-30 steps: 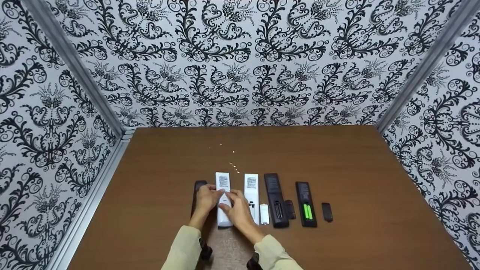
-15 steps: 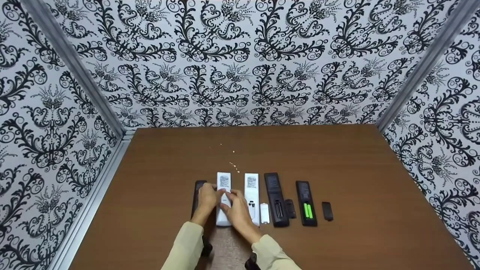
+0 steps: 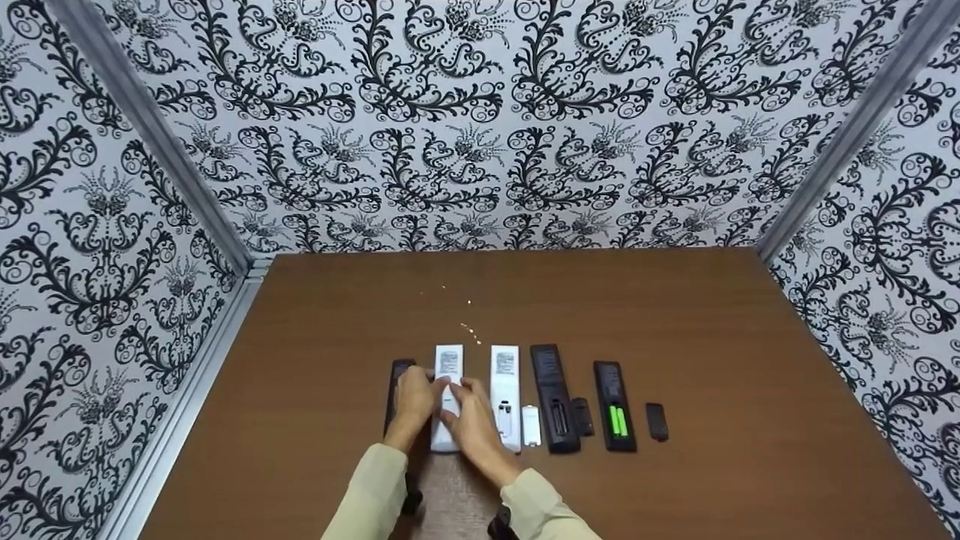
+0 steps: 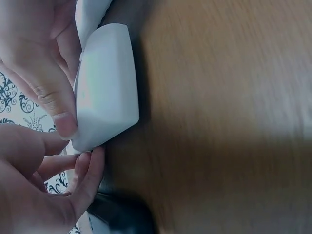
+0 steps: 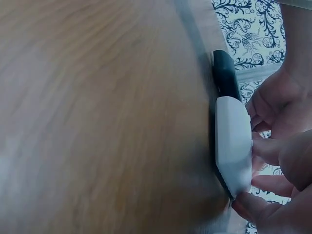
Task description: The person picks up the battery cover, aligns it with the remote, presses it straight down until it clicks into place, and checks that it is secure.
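Note:
A white remote control [image 3: 448, 360] lies with its labelled back up, its battery cover in place. My left hand [image 3: 415, 397] holds it along the left edge, with the thumb on its back. On the other side my right hand [image 3: 474, 424] grips the right edge, its thumb on the cover. Both thumbs meet near the cover's upper end. The left wrist view shows the rounded near end of the white remote [image 4: 105, 87] with fingertips around its side. In the right wrist view its end [image 5: 234, 141] sits close over the table. My hands hide part of its middle.
Left of it lies a black remote [image 3: 400, 371], partly behind my left hand. To the right are a second white remote [image 3: 505, 382] with a detached cover [image 3: 531, 425], a dark remote [image 3: 551, 382] with its cover [image 3: 582, 416], and a black remote [image 3: 609, 379] with green batteries [image 3: 618, 421].
The white remote has shifted very slightly right, its near end a little straighter, with both hands still on it. The other remotes have stayed put.

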`<action>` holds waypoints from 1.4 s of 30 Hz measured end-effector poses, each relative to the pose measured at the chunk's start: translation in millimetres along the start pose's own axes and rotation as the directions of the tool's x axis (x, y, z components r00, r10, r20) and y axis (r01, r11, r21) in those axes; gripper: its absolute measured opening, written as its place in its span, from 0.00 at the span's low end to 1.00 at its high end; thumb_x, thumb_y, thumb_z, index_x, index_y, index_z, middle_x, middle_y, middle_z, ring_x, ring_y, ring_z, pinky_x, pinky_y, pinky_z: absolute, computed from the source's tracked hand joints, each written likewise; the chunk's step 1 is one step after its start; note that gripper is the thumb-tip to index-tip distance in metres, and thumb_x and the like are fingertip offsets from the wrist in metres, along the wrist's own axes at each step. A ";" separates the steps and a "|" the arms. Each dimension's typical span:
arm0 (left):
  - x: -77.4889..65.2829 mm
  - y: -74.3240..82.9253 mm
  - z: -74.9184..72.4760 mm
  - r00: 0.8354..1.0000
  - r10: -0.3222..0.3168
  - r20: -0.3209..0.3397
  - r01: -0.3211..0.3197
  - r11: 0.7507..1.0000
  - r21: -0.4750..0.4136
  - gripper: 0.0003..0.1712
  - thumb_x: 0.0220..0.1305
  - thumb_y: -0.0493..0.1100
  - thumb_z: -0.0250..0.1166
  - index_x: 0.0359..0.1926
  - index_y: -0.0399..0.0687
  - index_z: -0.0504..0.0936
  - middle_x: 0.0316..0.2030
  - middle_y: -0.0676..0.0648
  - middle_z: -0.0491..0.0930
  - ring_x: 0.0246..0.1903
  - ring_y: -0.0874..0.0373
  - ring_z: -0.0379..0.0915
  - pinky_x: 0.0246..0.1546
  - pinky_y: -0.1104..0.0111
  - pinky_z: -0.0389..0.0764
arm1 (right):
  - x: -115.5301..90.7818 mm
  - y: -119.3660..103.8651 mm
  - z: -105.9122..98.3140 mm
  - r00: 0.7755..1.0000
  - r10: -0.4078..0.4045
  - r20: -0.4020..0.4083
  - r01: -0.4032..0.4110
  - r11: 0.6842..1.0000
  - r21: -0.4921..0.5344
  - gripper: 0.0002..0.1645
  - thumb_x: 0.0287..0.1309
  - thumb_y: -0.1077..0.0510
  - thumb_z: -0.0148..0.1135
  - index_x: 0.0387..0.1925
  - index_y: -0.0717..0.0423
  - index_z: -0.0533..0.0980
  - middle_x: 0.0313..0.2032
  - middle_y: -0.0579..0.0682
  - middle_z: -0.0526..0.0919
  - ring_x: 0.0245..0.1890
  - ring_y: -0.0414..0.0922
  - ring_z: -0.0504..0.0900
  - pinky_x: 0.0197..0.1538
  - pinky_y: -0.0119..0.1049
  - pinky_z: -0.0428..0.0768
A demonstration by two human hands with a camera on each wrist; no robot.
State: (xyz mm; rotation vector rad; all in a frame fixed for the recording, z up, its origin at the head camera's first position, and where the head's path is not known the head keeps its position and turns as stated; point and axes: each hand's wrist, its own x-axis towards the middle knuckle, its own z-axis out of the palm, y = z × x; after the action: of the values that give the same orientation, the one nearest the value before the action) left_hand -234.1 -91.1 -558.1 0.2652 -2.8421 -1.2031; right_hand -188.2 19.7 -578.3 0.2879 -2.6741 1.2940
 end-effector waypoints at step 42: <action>-19.9 54.5 30.1 0.985 0.147 0.091 -0.133 0.980 -0.148 0.20 0.60 0.40 0.71 0.48 0.28 0.81 0.39 0.36 0.88 0.42 0.42 0.85 0.47 0.55 0.83 | -28.1 50.1 -94.5 0.981 -0.182 -0.060 0.156 0.940 -0.304 0.07 0.47 0.60 0.78 0.30 0.54 0.86 0.37 0.45 0.84 0.40 0.46 0.79 0.44 0.41 0.76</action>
State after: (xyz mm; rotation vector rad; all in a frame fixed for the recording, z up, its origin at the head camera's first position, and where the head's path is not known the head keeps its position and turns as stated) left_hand -225.3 -29.1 -539.5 -0.0025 -2.7844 -1.4176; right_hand -167.6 127.5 -564.5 0.4003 -2.6518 0.8197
